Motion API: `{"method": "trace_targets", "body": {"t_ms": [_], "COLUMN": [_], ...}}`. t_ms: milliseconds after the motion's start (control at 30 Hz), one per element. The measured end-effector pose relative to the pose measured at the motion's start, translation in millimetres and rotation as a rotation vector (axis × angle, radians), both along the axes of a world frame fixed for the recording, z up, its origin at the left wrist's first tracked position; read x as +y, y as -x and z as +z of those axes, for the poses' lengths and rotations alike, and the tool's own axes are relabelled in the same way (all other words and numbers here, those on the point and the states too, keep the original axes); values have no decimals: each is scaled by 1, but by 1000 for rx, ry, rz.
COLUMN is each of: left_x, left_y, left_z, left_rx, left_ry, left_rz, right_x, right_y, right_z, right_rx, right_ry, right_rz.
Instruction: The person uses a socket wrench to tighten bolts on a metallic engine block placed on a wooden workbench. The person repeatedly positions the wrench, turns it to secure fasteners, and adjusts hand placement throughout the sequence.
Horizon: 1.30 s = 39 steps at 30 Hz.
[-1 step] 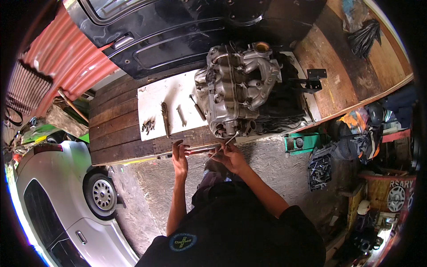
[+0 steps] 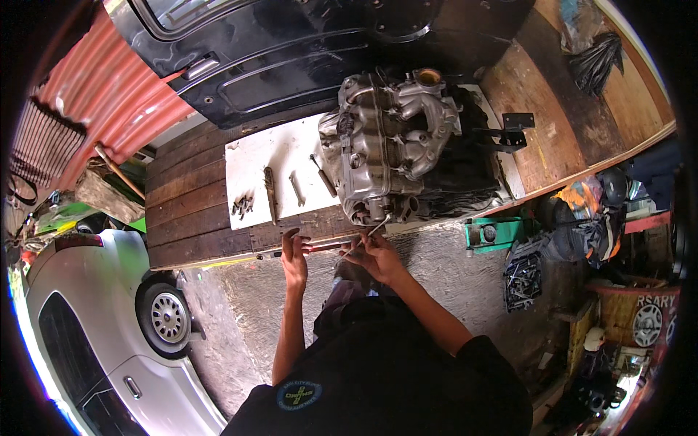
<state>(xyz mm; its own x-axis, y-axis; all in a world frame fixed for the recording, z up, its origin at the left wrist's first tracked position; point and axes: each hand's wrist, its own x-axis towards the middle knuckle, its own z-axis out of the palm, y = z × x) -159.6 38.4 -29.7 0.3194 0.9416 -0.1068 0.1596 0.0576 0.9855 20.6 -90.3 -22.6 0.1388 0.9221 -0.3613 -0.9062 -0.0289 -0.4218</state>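
At bench edge, both hands on long rod (image 2: 320,247), engine (image 2: 389,156) adj.

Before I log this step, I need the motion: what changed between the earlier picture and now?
Nothing visibly changed. The left hand and right hand hold a long tool at the bench edge below the engine, as earlier.

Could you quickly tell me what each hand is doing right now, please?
Left hand: closed on a long bar.
Right hand: gripping a small tool at the engine.
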Motion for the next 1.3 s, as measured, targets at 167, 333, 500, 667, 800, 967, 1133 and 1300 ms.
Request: {"method": "trace_targets", "body": {"t_ms": [167,333,500,667,800,967,1133,1300], "left_x": [2,11,10,11,18,11,6,0], "left_y": [-3,-10,-11,-16,-8,-4,0,11], "left_z": [-4,-10,-7,15,4,9,10,-11], "left_rx": [36,0,-29,0,20,23,4,14], "left_ry": [-56,-23,10,20,-42,-41,-27,4], "left_rz": [-8,-11,-5,12,21,35,28,53], "right_x": [5,15,17,31,47,35,-22,-41], "right_y": [5,1,2,11,21,9,-57,-111], "right_z": [6,7,19,11,-29,-60,-83,25], "right_rx": [58,66,108,103,-96,-575,-1758,-2357], "right_ry": [-79,-167,-137,-122,-113,-101,495,321], "right_rz": [-23,16,3,-140,-304,-314,-415,-406]}}
